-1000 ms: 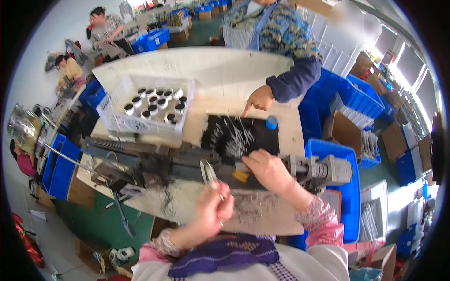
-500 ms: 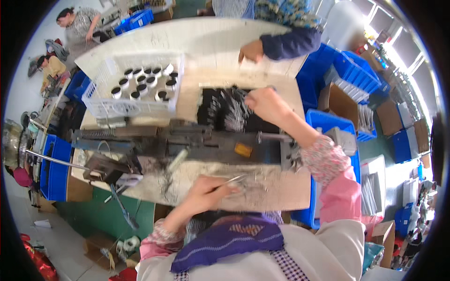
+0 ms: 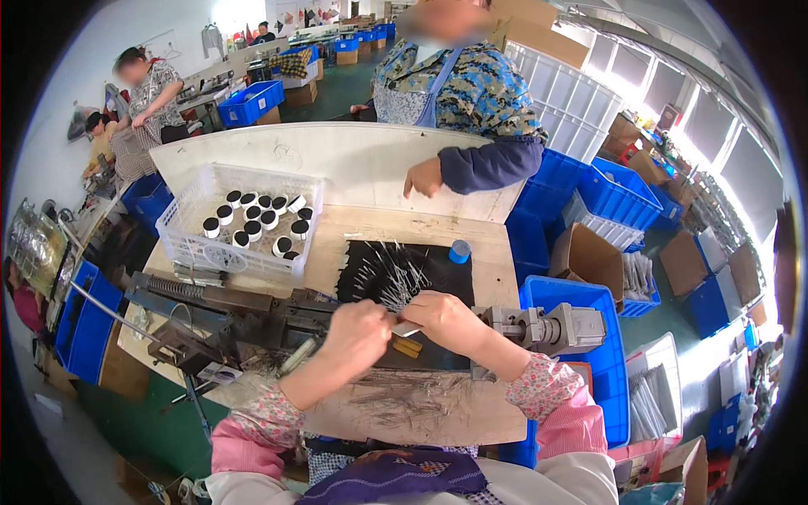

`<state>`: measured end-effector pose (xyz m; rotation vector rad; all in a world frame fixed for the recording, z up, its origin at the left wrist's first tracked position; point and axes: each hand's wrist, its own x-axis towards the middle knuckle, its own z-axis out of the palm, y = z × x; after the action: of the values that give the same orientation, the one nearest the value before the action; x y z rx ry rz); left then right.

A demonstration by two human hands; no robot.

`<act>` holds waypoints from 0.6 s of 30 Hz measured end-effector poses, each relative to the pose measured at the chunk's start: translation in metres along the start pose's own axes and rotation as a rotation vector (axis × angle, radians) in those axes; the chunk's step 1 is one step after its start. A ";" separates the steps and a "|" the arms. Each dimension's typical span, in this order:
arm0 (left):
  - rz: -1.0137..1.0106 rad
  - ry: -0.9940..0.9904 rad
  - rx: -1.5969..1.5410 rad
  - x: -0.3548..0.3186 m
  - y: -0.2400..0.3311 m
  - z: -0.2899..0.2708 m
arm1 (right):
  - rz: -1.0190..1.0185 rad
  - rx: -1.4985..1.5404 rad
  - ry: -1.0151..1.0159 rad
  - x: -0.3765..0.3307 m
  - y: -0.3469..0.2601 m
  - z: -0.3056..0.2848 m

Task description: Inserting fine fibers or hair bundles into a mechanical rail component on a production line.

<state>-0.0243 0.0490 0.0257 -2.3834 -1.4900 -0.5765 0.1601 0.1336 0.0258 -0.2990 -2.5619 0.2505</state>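
My left hand (image 3: 358,337) and my right hand (image 3: 446,320) are brought together over the dark metal machine bed. Both have their fingers closed. A short, flat, pale metal-looking piece (image 3: 407,327) shows at the right fingertips, close to the left ones; its kind is unclear. What my left fingers hold is hidden. Just beyond them lies a black cloth (image 3: 454,282) with a fanned pile of thin silvery pins or wires (image 3: 394,273). A small yellow block (image 3: 407,348) sits on the machine bed below my hands.
A white plastic basket (image 3: 181,247) holds several white, black-topped cylinders. A blue round container (image 3: 459,251) stands on the cloth. Loose wires (image 3: 387,404) litter the near tabletop. Across the raised board, another person's hand (image 3: 423,178) reaches over. Blue bins (image 3: 619,353) flank the right side.
My right hand has come down from the pile toward me, and my left has risen from the near tabletop to meet it. The view has tilted up, showing more of the room.
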 end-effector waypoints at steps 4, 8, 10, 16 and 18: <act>-0.017 0.189 0.138 -0.004 -0.010 -0.032 | 0.047 0.169 0.164 0.019 -0.011 0.007; -0.211 0.617 -0.142 -0.036 0.001 -0.024 | 0.123 0.298 0.173 0.027 -0.008 0.028; -0.617 0.437 -0.814 -0.077 0.042 -0.001 | 0.132 0.300 0.110 0.032 -0.008 0.044; -1.042 0.295 -2.812 -0.114 0.017 0.010 | 0.159 0.325 0.041 0.033 -0.014 0.042; -0.860 0.310 -3.043 -0.082 0.005 -0.030 | 0.146 0.338 0.060 0.034 -0.006 0.048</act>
<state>-0.0575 -0.0308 0.0138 -0.0935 0.0205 1.3031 0.1050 0.1312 0.0040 -0.3582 -2.3889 0.7079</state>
